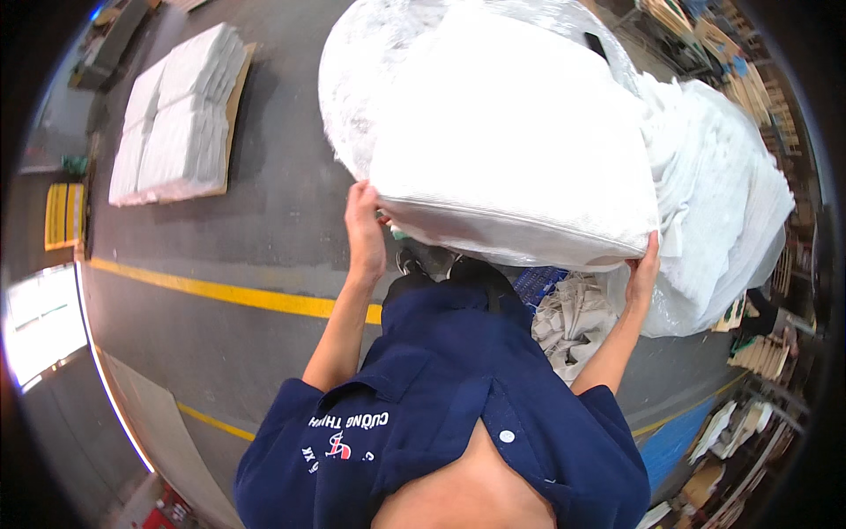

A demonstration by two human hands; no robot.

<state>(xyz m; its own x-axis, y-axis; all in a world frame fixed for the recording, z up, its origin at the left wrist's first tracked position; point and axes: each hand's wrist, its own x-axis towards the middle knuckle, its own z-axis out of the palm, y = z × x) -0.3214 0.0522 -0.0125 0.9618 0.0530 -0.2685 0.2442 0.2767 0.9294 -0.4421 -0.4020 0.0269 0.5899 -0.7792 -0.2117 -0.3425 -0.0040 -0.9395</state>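
Note:
A large, boxy white cushion cover (511, 132) with a seam along its near edge spreads out in front of me. My left hand (365, 234) is closed on its near left corner, the thumb on top and the fingers partly hidden beneath. At the near right corner, my right hand (644, 269) grips the cover in the same way. Behind and under it lies clear plastic wrapping (348, 97) around a white bulky load. More white fabric (714, 194) is heaped against the right side.
Stacked white bundles (176, 115) sit on a pallet at the left. Crumpled beige cloth (573, 322) and a blue crate (536, 286) are near my feet. A yellow line (220, 291) crosses the grey floor. Shelves with wooden pieces (753, 93) line the right. A dark phone-like object (596, 44) lies on the load.

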